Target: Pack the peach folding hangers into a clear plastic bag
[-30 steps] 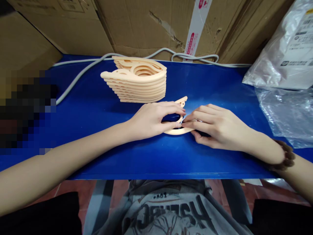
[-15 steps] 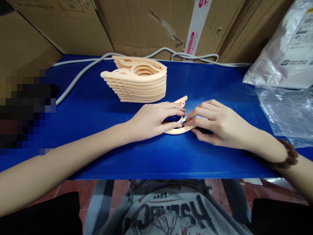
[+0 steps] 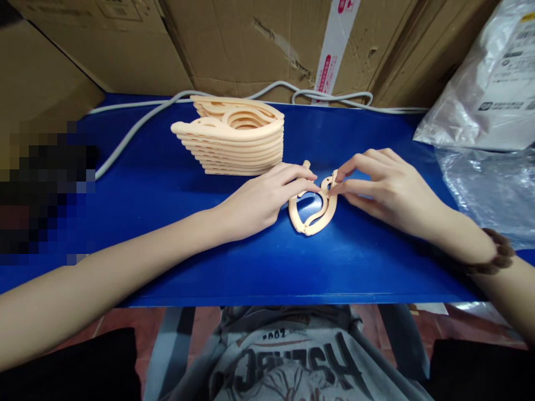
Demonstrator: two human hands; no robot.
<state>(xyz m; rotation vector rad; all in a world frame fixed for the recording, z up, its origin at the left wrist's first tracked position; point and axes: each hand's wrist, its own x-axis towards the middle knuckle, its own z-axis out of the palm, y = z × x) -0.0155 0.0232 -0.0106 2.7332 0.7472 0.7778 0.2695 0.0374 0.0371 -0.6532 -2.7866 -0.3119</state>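
Note:
A peach plastic folding hanger point(image 3: 314, 209) stands on edge on the blue table point(image 3: 234, 262), folded into a loop. My left hand point(image 3: 263, 197) pinches its upper left end with thumb and fingers. My right hand point(image 3: 387, 186) pinches the upper right end with its fingertips. Behind my left hand rests a stack of several folded peach hangers point(image 3: 234, 139).
A grey cable point(image 3: 137, 125) runs along the back of the table. Cardboard boxes point(image 3: 251, 39) form a wall behind it. Plastic bags point(image 3: 485, 145) lie at the right. A blurred patch covers the left edge.
The hanger lay flat under both hands; now it is raised on edge and folded into a loop, and both hands have shifted away from me and slightly up.

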